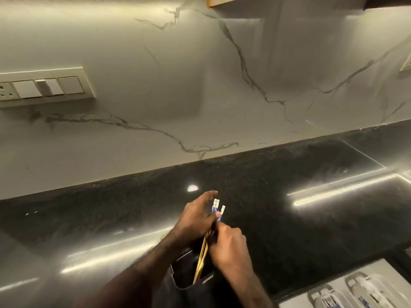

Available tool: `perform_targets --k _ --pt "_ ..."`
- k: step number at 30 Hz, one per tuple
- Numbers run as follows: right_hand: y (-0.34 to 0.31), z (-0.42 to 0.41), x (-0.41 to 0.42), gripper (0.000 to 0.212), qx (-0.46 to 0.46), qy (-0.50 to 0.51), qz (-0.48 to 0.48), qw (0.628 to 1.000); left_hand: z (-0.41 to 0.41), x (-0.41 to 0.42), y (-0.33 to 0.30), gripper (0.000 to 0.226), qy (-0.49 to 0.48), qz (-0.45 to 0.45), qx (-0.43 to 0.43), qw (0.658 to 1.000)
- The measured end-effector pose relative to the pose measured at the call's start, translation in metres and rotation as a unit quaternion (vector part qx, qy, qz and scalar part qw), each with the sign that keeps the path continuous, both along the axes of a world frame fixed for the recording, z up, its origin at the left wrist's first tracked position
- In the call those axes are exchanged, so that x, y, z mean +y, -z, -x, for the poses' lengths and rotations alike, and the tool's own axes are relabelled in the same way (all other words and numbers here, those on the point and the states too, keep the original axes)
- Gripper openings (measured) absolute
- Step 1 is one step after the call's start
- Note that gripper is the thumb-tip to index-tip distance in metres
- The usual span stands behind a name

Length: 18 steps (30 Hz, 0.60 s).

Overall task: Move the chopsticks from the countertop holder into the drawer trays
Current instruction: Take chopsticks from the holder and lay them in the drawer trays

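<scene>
I see the chopsticks [205, 252] as a small bundle of pale wooden sticks with blue-and-white patterned tops, leaning up and to the right out of the dark holder [189, 272]. Their lower ends are still down inside it; the decorated tops stand free above both hands. I cannot count how many sticks there are, since the hands cover the middle of the bundle.

My right hand [229, 247] has its fingers curled round the sticks just below the patterned ends, pinching them. My left hand [198, 215] is on the other side of the bundle, thumb and fingers partly spread with the fingertips reaching past the tops; from here I cannot tell whether it really grips the sticks or only steadies them.

The holder is a dark, squarish container standing on the black speckled countertop [289, 218], near its front edge. My forearms hide much of its rim, and I cannot see into it.

At the lower right corner, the open drawer [355, 287] shows pale trays with rounded compartments. Something with blue marking lies in them, but it is blurred and cut off by the frame edge, so I cannot say what it is.

Behind the counter rises a white marble-veined backsplash [200, 85], with a switch panel [42, 86] at the left.
</scene>
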State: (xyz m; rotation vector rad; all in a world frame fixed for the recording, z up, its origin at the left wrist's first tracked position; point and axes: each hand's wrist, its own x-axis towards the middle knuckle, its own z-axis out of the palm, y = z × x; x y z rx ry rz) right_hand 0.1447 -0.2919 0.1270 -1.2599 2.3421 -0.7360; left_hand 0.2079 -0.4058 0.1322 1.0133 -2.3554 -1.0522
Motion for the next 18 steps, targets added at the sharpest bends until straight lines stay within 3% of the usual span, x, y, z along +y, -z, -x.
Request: perform_targets --k 4,9,18 --pt "0.006 -0.005 -0.001 0.024 -0.009 -0.017 -0.030 0.999 0.006 -0.006 0.007 0.057 0.039 -0.045 0.008 0.998" --pt "0.005 0.002 -0.003 0.022 -0.028 -0.022 -0.041 0.999 0.012 -0.006 0.009 0.040 0.023 -0.072 0.077 0.994" --pt "0.002 0.007 -0.002 0.019 -0.052 -0.036 -0.033 0.997 0.013 -0.009 0.004 0.036 0.009 -0.114 0.117 0.987"
